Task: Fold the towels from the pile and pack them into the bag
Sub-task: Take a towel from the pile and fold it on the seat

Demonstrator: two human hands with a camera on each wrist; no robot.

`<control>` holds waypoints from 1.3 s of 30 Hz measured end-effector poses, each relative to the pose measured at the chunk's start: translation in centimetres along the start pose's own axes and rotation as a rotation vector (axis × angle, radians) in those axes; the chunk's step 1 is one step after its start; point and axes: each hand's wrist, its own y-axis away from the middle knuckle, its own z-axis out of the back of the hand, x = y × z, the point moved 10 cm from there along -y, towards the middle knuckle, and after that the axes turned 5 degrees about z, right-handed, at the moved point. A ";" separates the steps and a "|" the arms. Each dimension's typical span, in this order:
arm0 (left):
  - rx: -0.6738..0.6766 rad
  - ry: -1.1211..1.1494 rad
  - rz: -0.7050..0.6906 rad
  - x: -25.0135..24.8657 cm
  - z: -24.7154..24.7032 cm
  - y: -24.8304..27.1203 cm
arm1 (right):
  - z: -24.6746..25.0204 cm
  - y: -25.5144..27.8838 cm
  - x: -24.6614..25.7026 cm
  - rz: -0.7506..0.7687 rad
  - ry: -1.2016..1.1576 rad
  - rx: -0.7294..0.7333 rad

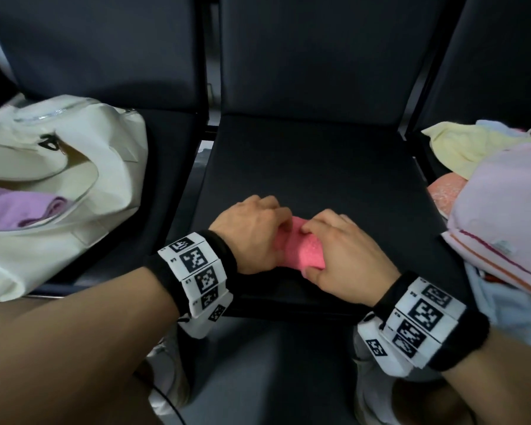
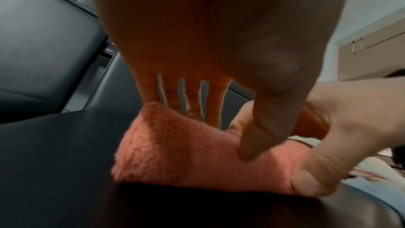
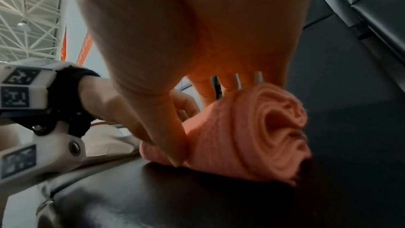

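From the head view, a rolled pink towel on the middle seat is gripped by the left hand and right hand; the bag lies left, the pile right.

In the left wrist view, the towel is clasped by curled fingers.

In the right wrist view, the roll's spiral end is shown, pinched by the thumb.

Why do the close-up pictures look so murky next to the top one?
Head view: evenly lit, edges bowed by the wide lens, bag slightly smeared. Left wrist view: the left hand shadows the lens; pink towel soft. Right wrist view: right hand looms dark, towel roll blurred.
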 end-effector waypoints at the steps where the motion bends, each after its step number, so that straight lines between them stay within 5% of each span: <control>1: 0.019 -0.013 0.005 0.3 -0.3 0.0 | -0.2 0.0 -0.2 -0.006 0.004 0.014; 7: 0.031 -0.088 0.025 0.7 -0.8 -0.3 | -0.6 -0.5 -0.9 -0.072 0.073 0.058; 22: -0.165 0.081 0.089 3.8 3.0 1.7 | 2.9 -1.7 2.7 -0.013 0.080 -0.192; 33: -0.551 -0.046 0.266 15.4 18.1 11.2 | 10.7 -8.3 18.6 0.298 -0.073 -0.437; 39: -0.468 -0.203 0.414 24.6 22.7 14.8 | 10.2 -15.6 28.0 0.410 0.001 -0.370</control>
